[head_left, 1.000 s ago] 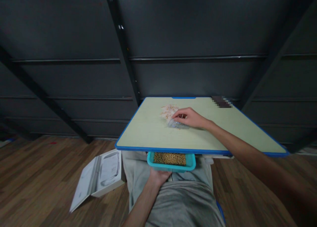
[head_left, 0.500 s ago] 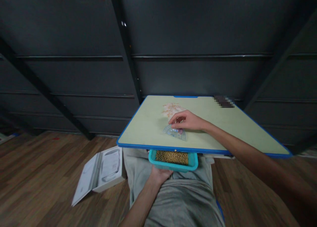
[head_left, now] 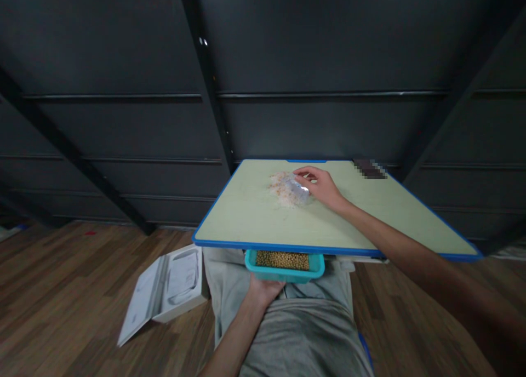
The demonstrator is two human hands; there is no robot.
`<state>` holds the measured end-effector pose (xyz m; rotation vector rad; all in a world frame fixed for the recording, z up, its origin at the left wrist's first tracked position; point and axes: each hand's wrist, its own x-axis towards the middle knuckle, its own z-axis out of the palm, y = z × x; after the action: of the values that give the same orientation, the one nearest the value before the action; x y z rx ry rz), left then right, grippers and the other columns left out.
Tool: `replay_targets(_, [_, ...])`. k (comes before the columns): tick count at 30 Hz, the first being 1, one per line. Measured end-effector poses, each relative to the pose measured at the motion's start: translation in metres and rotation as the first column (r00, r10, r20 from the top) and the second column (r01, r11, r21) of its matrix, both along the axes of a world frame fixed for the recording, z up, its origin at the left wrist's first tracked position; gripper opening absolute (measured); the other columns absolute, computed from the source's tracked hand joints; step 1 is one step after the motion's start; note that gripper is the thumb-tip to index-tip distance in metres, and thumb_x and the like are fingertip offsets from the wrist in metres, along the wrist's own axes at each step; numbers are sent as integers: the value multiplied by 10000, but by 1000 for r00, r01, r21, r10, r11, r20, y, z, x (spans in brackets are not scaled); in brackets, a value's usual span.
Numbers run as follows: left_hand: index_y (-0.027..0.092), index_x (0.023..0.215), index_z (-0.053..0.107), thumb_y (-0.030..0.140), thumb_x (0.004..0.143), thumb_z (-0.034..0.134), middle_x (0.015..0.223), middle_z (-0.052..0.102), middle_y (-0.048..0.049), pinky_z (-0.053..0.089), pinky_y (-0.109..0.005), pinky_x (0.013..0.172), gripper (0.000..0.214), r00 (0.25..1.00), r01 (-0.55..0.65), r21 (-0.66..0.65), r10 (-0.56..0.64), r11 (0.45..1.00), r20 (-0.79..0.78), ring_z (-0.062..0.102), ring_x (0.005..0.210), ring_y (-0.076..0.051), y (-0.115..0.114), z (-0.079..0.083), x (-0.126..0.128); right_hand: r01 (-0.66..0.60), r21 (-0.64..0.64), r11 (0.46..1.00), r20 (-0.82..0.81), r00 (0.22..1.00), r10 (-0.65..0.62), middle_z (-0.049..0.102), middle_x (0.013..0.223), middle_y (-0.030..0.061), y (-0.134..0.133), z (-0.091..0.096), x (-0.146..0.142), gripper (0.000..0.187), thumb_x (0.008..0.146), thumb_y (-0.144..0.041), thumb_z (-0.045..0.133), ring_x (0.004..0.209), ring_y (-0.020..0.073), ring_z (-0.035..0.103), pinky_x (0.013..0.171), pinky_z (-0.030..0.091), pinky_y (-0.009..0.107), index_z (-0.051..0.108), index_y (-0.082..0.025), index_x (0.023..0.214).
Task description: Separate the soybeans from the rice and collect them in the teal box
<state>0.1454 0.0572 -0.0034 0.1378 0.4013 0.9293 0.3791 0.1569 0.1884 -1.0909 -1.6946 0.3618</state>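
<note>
My right hand [head_left: 320, 185] pinches a clear plastic protractor [head_left: 299, 189] between thumb and fingers, its surface glinting. The protractor is over the right side of a pile of small white and orange grains [head_left: 281, 188] on the table [head_left: 230, 218]; whether it touches the board I cannot tell. Below the table's front edge, my left hand [head_left: 265, 290] holds a teal plastic tub [head_left: 283, 275] from underneath, its fingers mostly hidden by the tub. Round yellow-brown beans [head_left: 281, 260] fill much of the tub, which is partly under the table edge.
A dark pixelated object [head_left: 370, 169] lies at the table's back right corner. On the wooden floor to the left stands an opened white box [head_left: 184, 281] with its lid folded out. A dark panelled wall [head_left: 329, 130] rises behind the table.
My right hand has carried the protractor away from the table's front edge, up over the grains. The grains now spread nearer to me. My left hand and the tub stay nearly still.
</note>
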Motion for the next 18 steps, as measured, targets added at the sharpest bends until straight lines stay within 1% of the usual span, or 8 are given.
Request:
replay_targets(2, [190, 1162, 766, 429, 1018, 492, 1135, 835, -108, 556, -520, 1049, 391, 1000, 10, -6, -10, 1000, -15, 757, 1093, -303, -1, 1, 0, 30, 6, 1000, 15, 999, -30, 786, 1003, 84, 2, -1, 1, 183, 912, -304, 699, 900, 231, 704, 811, 571, 386, 781, -204, 1041])
replay_targets(5, [207, 1229, 746, 387, 1021, 483, 1153, 831, -102, 573, -518, 1034, 381, 999, 21, -14, -22, 1000, -33, 765, 1075, -296, -7, 4, -4, 58, 7, 998, 43, 997, -58, 796, 1034, 91, 5, -5, 1, 186, 900, -226, 667, 903, 231, 712, 813, 578, 387, 787, -196, 1038])
replay_targets(8, [243, 1307, 709, 298, 1016, 475, 1199, 821, -78, 591, -494, 1015, 378, 999, 19, -27, -20, 999, -46, 774, 1041, -273, -18, 5, -16, 55, -5, 998, 43, 998, -55, 799, 1090, 92, 7, -9, 0, 252, 880, -154, 633, 909, 224, 724, 830, 587, 387, 788, -193, 1075])
replay_targets(10, [266, 1321, 699, 231, 1008, 458, 1151, 836, -57, 601, -481, 1001, 396, 998, 1, -38, -3, 999, -60, 781, 1018, -255, -26, 0, -28, 47, -5, 999, 29, 998, -47, 803, 1081, 86, 8, -11, -1, 276, 884, -155, 637, 905, 222, 732, 836, 592, 386, 782, -197, 1115])
replay_targets(12, [261, 1314, 705, 218, 998, 475, 1112, 844, -59, 606, -486, 996, 393, 996, -31, -52, 26, 998, -80, 778, 1044, -263, -32, -7, -41, 41, 8, 999, 22, 999, -41, 806, 1078, 83, 8, -12, -1, 263, 909, -198, 648, 916, 224, 738, 831, 594, 383, 776, -207, 1140])
replay_targets(14, [254, 1291, 721, 246, 991, 510, 1096, 846, -82, 607, -516, 991, 367, 989, -105, -74, 96, 992, -113, 779, 1042, -286, -34, -16, -51, 32, 41, 999, 45, 998, -34, 802, 1110, 82, 8, -10, -1, 239, 941, -242, 644, 953, 228, 737, 832, 591, 380, 777, -219, 1137])
replay_targets(16, [273, 1286, 726, 267, 995, 487, 1086, 847, -88, 611, -549, 972, 377, 976, -184, -62, 175, 981, -128, 784, 1026, -301, -31, -24, -57, 18, 102, 995, 116, 993, -30, 795, 1130, 80, 10, -5, -2, 226, 970, -244, 616, 1000, 231, 727, 872, 578, 390, 786, -226, 1118])
replay_targets(18, [310, 1275, 733, 281, 994, 464, 1063, 852, -69, 614, -551, 962, 390, 968, -233, -37, 228, 972, -110, 788, 1011, -299, -25, -29, -59, -11, 166, 986, 219, 975, -26, 790, 1141, 79, 16, 2, -5, 240, 988, -211, 588, 1051, 239, 711, 953, 545, 423, 791, -234, 1117])
